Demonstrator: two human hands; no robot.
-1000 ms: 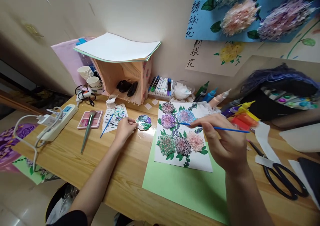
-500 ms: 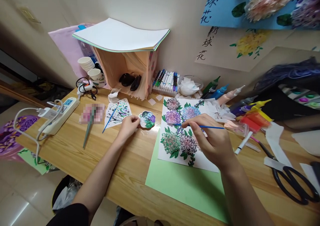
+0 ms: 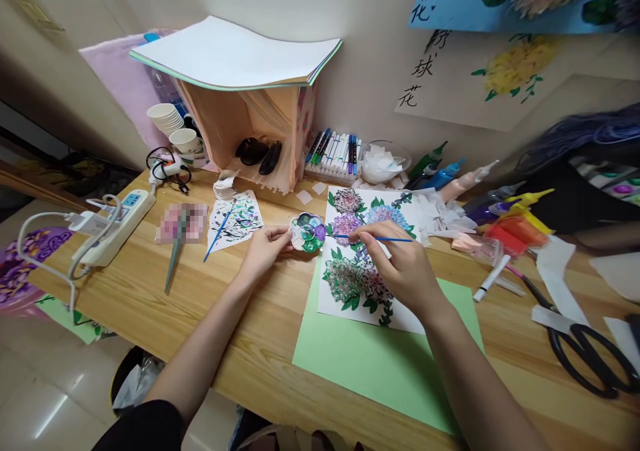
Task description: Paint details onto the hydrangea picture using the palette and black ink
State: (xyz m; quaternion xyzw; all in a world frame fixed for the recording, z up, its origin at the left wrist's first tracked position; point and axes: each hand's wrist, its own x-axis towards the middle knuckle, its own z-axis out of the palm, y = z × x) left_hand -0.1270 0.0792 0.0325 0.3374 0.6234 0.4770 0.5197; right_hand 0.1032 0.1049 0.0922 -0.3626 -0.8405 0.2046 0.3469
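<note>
My left hand (image 3: 266, 250) pinches the left edge of a small flower-shaped paint palette (image 3: 306, 232), smeared with green, purple and white. My right hand (image 3: 395, 254) holds a thin blue paintbrush (image 3: 390, 239), its tip pointing left at the palette's right edge. Beneath the right hand lies a white sheet (image 3: 327, 304) with several painted, textured flowers and green leaves, on top of a green sheet (image 3: 360, 378). A second blue brush (image 3: 218, 233) rests on a paint-spattered paper (image 3: 245, 221) left of my left hand.
Behind are a pink box (image 3: 200, 121) topped with papers, a marker set (image 3: 334, 154) and a bowl of tissue pieces (image 3: 383, 162). Paint bottles (image 3: 450, 171), a white marker (image 3: 491, 278) and black scissors (image 3: 583, 358) are on the right. A power strip (image 3: 117, 228) sits left.
The palette in my left hand has moved right, up to the painting's edge. My right hand has shifted left, bringing the brush tip from the painted flowers to the palette. The view has shifted slightly.
</note>
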